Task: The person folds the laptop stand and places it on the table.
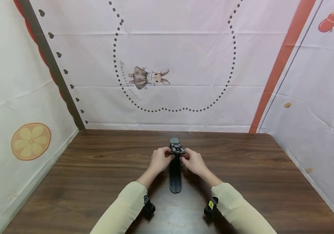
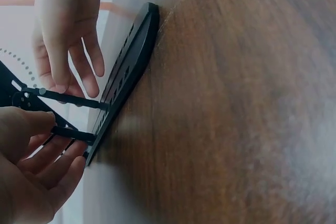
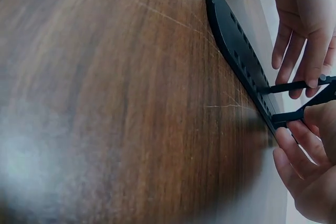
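Note:
A black folding stand (image 1: 175, 177) rests on the table with its long, round-ended base pointing toward me. Its slotted base (image 2: 128, 59) lies flat in the left wrist view, and thin struts rise from it to a raised upper part (image 1: 177, 148). My left hand (image 1: 159, 160) pinches the stand's left side between thumb and fingers, around a strut (image 2: 79, 134). On the opposite side my right hand (image 1: 194, 162) does the same, with thumb and fingertips at a strut (image 3: 287, 116). Both hands sit at about the same height, just above the base.
The stand is near the middle of a dark wood-grain table (image 1: 111, 156). A printed cloth (image 1: 184, 65) hangs behind the table and along both sides. Each wrist carries a small black camera, such as the left one (image 1: 148, 207), close above the tabletop.

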{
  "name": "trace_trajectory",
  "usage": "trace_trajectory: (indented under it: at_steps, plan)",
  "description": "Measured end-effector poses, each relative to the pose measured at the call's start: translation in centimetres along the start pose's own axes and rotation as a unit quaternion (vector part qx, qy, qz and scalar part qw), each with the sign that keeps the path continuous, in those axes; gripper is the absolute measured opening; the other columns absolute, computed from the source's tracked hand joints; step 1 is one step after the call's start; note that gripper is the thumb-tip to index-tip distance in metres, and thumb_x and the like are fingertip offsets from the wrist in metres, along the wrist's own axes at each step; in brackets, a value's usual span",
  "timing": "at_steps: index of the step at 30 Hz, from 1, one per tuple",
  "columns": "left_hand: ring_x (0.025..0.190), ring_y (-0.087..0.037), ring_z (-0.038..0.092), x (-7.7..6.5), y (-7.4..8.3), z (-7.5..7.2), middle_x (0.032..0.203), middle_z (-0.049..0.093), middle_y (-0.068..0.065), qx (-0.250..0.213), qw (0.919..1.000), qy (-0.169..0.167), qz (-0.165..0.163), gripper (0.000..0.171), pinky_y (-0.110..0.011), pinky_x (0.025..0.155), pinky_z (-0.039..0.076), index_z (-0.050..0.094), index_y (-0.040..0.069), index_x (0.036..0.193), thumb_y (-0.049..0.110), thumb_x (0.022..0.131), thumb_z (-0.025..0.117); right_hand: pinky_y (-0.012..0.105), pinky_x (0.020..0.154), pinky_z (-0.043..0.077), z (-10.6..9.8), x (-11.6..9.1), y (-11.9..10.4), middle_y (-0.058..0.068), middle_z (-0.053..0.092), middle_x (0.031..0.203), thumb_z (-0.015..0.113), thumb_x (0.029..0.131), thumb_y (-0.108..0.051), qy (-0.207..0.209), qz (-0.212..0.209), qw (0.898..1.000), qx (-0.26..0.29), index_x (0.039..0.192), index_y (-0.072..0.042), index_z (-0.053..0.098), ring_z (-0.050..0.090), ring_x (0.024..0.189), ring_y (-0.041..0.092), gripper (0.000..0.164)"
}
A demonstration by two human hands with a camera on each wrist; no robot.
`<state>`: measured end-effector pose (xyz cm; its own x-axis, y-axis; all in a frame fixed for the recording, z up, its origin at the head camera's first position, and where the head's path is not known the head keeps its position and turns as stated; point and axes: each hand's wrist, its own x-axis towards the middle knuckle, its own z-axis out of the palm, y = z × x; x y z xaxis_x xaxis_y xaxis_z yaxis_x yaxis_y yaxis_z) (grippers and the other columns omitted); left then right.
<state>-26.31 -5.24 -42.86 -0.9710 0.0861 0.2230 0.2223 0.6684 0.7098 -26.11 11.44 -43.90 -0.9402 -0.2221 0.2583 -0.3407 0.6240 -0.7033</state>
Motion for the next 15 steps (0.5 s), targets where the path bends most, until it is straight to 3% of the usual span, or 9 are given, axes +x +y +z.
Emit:
trace_trajectory:
  at_steps: [15]
  plan:
    - [0.076,-0.012,0.064,0.19,-0.68,0.34,0.080,0.068,0.004,0.001,1.0000,-0.002,-0.009,0.003,-0.028,0.064,0.049,0.068,0.012,0.085,0.014,0.083,0.067,0.026,0.056,0.047,0.46,0.47,-0.11,0.005,0.068,0.082,0.063,0.084,-0.003,0.000,0.013,1.000,-0.018,0.089,-0.010,0.060,0.065,0.075,0.016,0.009]
